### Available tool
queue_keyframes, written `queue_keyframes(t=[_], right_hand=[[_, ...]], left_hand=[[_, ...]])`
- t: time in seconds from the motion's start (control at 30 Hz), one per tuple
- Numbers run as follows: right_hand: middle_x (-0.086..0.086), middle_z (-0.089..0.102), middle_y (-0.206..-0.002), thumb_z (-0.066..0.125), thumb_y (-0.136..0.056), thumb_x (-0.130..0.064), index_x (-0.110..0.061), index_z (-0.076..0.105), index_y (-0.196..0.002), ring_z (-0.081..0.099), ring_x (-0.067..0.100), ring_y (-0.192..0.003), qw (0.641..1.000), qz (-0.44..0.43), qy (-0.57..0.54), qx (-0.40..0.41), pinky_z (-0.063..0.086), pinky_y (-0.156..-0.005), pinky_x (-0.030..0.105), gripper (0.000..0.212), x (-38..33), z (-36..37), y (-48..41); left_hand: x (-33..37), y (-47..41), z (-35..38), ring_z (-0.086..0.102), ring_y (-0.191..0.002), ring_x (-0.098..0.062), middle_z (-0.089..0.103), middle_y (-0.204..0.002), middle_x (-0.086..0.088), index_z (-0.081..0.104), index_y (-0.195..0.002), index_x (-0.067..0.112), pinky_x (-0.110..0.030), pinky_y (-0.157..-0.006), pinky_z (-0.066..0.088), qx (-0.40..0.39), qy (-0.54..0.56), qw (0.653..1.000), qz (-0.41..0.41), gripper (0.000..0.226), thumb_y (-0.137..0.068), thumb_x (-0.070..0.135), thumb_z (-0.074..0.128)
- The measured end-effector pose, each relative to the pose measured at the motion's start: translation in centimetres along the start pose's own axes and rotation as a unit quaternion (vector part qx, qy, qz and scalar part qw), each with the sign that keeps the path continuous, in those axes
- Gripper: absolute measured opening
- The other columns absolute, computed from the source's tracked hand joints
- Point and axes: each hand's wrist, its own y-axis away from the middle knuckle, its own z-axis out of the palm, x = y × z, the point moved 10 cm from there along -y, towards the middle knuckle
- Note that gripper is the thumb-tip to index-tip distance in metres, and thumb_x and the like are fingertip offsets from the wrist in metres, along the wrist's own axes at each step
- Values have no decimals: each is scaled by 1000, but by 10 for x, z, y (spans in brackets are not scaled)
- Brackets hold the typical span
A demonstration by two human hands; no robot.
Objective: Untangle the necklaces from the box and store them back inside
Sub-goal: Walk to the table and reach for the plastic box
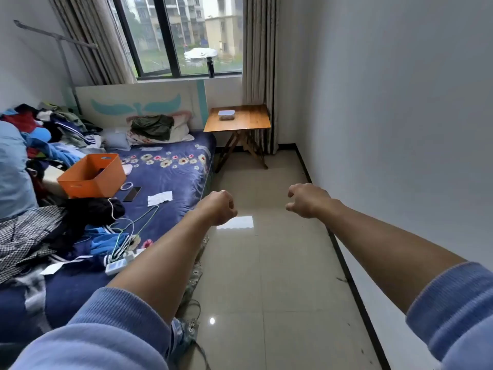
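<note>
Both arms reach forward over the tiled floor, bare from the pushed-up blue sleeves to the wrists. The left hand hangs at about 9 o'clock from the frame's centre, its fingers curled in toward the palm in a loose fist, holding nothing. The right hand sits at about 3 o'clock from the centre, well apart from the left, its fingers also bent inward and drooping, holding nothing. The box stands far off at 12 o'clock, on the small wooden folding desk in the corner between the bed and the curtain. It is a small, low, rectangular container with clear sides and a pale, whitish-blue lid lying flat on top; through the sides a brownish mass shows, too small and blurred to tell as necklaces. It sits toward the back of the desk top, somewhat left of the middle, alone on the wood. At 9 to 10 o'clock the bed carries a dark blue flowered cover, an orange bin, a phone, a white paper, tangled cables and a heap of clothes along the far left. A dark bottle stands on the window sill at 12 o'clock, above the desk.
</note>
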Motion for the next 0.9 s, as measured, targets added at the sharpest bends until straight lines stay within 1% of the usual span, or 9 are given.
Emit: queue_keyframes(t=[0.07,0.23,0.47,0.6,0.7,0.77,0.83,0.9], right_hand=[[7,59,-127,60,-89,-39,-22,55,-127,57,28,-110,1000,12,0,5,46,-84,36,42,-1,-2,-23],[6,58,-130,59,-89,-40,-22,54,-128,56,27,-113,999,33,-5,-14,45,-86,36,44,10,-2,-73],[5,59,-127,59,-89,-39,-22,55,-126,57,26,-109,998,36,1,-42,47,-82,35,41,45,17,-173],[7,58,-126,58,-90,-39,-21,54,-126,58,27,-107,998,23,5,-54,45,-77,34,40,64,22,-249],[7,59,-124,57,-90,-37,-21,56,-123,58,28,-105,998,10,19,-67,45,-76,34,37,71,22,-307],[7,59,-123,57,-90,-37,-21,56,-122,58,29,-105,997,1,25,-76,46,-77,34,36,71,24,-344],[7,61,-121,57,-90,-36,-20,58,-119,59,29,-104,996,-11,30,-89,49,-82,36,34,66,28,-379],[7,61,-120,57,-90,-36,-20,58,-118,59,29,-104,994,-22,34,-105,50,-84,37,33,59,35,-414]], left_hand=[[-8,-25,-4,64,-88,-28,69,-99,-10,69,-92,13,-30,-73,49,-3,0,1000,-5,20,-86,33,65],[-13,-78,0,64,-91,-30,69,-102,-11,69,-91,15,-31,-76,49,-27,-10,1000,-1,20,-86,33,64],[-14,-180,22,64,-90,-30,69,-100,-10,70,-93,15,-35,-79,54,-53,-3,999,-9,21,-85,32,63],[-16,-251,30,64,-86,-29,69,-97,-9,69,-88,15,-30,-70,49,-54,4,998,-26,19,-85,33,63],[-20,-300,34,64,-84,-27,68,-95,-8,68,-88,16,-29,-69,48,-66,7,997,-43,19,-85,34,63],[-26,-330,37,64,-85,-27,68,-96,-9,68,-89,15,-31,-72,51,-70,18,996,-54,19,-87,34,64],[-35,-356,41,65,-86,-28,69,-97,-9,68,-92,14,-35,-78,55,-80,28,994,-63,20,-88,33,64],[-48,-382,44,65,-88,-28,69,-99,-9,68,-95,13,-39,-82,56,-91,29,993,-74,21,-88,33,63]])
